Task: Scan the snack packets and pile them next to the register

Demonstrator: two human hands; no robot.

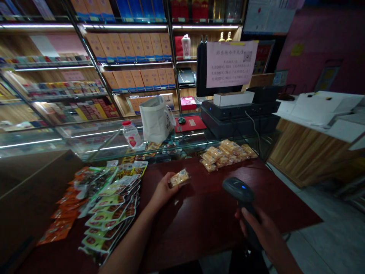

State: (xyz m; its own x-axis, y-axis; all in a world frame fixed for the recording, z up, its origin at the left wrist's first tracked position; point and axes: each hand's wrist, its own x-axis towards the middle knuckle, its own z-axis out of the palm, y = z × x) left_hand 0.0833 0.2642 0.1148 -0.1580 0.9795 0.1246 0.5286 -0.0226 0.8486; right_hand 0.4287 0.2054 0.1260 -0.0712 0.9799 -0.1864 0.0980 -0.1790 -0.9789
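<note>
My left hand [164, 190] is closed around a small clear-wrapped snack pack [179, 178], pale yellow inside, held just over the dark red table [196, 228]. In my right hand [256, 224] is a black barcode scanner [238, 190] with a small blue light on top, its head tilted toward the snack pack. My fingers wrap round its handle, and the two hands are apart. Behind them, similar wrapped snacks [225, 154] lie in a pile. Left of my left arm, green-and-white snack bags [111, 209] overlap in a row beside orange packets [64, 213].
A cardboard box [34, 179] stands at the left edge. On the glass counter are a red-capped bottle [131, 135], a white bag [156, 120], a red mat [192, 125] and a monitor [201, 72] with a paper sign [229, 64]. Shelves of boxed goods line the back.
</note>
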